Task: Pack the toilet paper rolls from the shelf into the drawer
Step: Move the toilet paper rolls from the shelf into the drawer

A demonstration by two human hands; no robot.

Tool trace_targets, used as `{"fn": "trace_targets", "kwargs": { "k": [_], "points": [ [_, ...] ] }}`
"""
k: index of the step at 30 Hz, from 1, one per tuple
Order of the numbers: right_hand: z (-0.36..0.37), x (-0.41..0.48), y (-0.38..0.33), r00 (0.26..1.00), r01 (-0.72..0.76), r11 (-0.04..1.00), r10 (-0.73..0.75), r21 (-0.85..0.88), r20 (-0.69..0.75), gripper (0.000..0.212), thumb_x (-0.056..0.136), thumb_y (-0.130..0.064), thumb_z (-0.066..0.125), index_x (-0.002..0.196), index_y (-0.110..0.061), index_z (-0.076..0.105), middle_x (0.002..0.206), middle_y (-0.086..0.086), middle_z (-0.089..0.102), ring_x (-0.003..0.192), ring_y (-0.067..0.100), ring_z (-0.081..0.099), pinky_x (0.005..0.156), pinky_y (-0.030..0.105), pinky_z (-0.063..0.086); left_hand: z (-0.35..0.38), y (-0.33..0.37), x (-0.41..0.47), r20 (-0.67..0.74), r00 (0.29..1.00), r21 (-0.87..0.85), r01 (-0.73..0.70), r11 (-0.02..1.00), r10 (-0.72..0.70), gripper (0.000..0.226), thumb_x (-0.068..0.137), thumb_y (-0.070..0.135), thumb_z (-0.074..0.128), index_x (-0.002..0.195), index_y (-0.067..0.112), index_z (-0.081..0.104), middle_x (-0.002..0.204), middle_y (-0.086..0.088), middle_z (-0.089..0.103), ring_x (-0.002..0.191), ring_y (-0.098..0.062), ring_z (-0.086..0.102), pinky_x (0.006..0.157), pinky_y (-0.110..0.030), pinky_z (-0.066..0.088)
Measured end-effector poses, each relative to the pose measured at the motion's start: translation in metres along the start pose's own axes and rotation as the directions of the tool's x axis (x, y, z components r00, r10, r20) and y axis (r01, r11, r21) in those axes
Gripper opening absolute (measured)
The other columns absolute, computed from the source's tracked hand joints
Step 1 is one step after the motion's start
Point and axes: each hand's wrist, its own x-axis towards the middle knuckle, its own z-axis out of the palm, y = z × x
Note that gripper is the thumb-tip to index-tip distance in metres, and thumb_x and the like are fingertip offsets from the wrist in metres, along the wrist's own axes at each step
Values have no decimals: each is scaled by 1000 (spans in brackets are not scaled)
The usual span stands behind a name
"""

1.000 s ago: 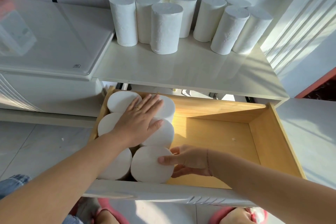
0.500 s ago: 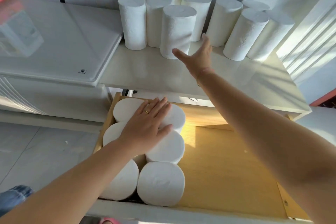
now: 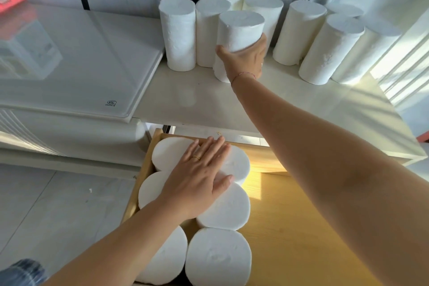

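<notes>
The front roll [image 3: 240, 30] stands upright on the shelf [image 3: 204, 102], just ahead of the cluster of other rolls [image 3: 299, 32]. It looks light and soft, likely to dent under a hard squeeze but unlikely to slip, since the paper is matte and grippy; the lower half of its side wall seems the best place to take it, where a wide wrap keeps it from tipping. The right hand [image 3: 243, 58] is there now, spread wide around the roll's lower body, thumb on the left side and fingers curling round the right; whether it has fully tightened I cannot tell. Below, the left hand [image 3: 199, 181] lies flat and open, palm down, on the packed rolls [image 3: 218, 255] standing at the left end of the drawer [image 3: 301, 227], whose right part is bare wood.
</notes>
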Motion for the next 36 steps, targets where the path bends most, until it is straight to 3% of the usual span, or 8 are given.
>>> {"fn": "trace_targets", "kwargs": {
  "k": [7, 11, 15, 18, 28, 31, 34, 36],
  "points": [
    [-79, -51, 23, 948, 151, 980, -181, 130, 263, 88, 62, -34, 83, 131, -18, 31, 127, -1, 46, 116, 15, 49, 96, 32, 46, 0, 1, 1, 19, 1000, 45, 4, 999, -4, 66, 92, 57, -1, 148, 25, -10, 157, 7, -16, 142, -8, -20, 117, -33, -11],
    [-145, -92, 40, 906, 116, 982, -167, 151, 388, 97, 58, -30, 85, 137, -17, 30, 134, 4, 50, 124, 18, 51, 102, 40, 48, 0, 6, 0, 34, 999, 114, -8, 993, 4, 68, 89, 52, -9, 149, 21, -8, 158, 4, -12, 143, -11, -17, 117, -35, -9],
    [-209, -130, 53, 814, 91, 987, -150, 132, 562, 96, 57, -35, 86, 138, -18, 37, 127, -1, 59, 118, 12, 59, 88, 21, 53, -1, 15, -3, 46, 998, 114, -38, 993, 32, 66, 88, 49, -11, 148, 22, -8, 157, 5, -12, 143, -11, -18, 115, -31, -16],
    [-232, -153, 79, 743, 71, 997, -76, 35, 665, 99, 57, -32, 88, 140, -22, 35, 128, -5, 59, 120, 11, 57, 93, 25, 52, 0, 23, -6, 74, 995, 88, -69, 994, 62, 67, 90, 56, -7, 148, 23, -10, 156, 6, -15, 141, -11, -21, 113, -29, -18],
    [-205, -175, 147, 857, -45, 955, 187, -292, 480, 101, 62, -25, 89, 138, -15, 22, 123, -3, 42, 114, 12, 44, 84, 16, 38, 0, 36, -10, 115, 991, 69, -75, 995, 66, 64, 94, 53, 6, 146, 24, -17, 153, 10, -25, 137, -4, -31, 112, -29, -21],
    [-212, -179, 148, 772, -131, 900, 355, -415, 527, 92, 68, -29, 86, 134, -17, 22, 120, 0, 47, 106, 19, 49, 83, 30, 45, 1, 35, -10, 115, 991, 86, -77, 993, 67, 65, 91, 56, 0, 145, 26, -17, 154, 9, -24, 138, -5, -29, 112, -29, -20],
    [-226, -170, 133, 499, -589, 770, 584, -243, 641, 91, 68, -20, 85, 134, -28, 24, 126, 14, 53, 89, 31, 66, 78, 42, 58, 2, 35, -10, 121, 990, 80, -86, 993, 76, 64, 87, 58, -5, 141, 29, -21, 153, 10, -23, 138, -6, -29, 112, -29, -20],
    [-231, -159, 121, 420, -770, 632, 606, -88, 676, 83, 71, -23, 80, 138, -25, 31, 138, 21, 43, 90, 40, 69, 75, 40, 60, 1, 36, -9, 117, 989, 61, -100, 993, 93, 60, 89, 56, -2, 141, 32, -20, 154, 12, -22, 138, -4, -29, 111, -28, -21]
  ]
}}
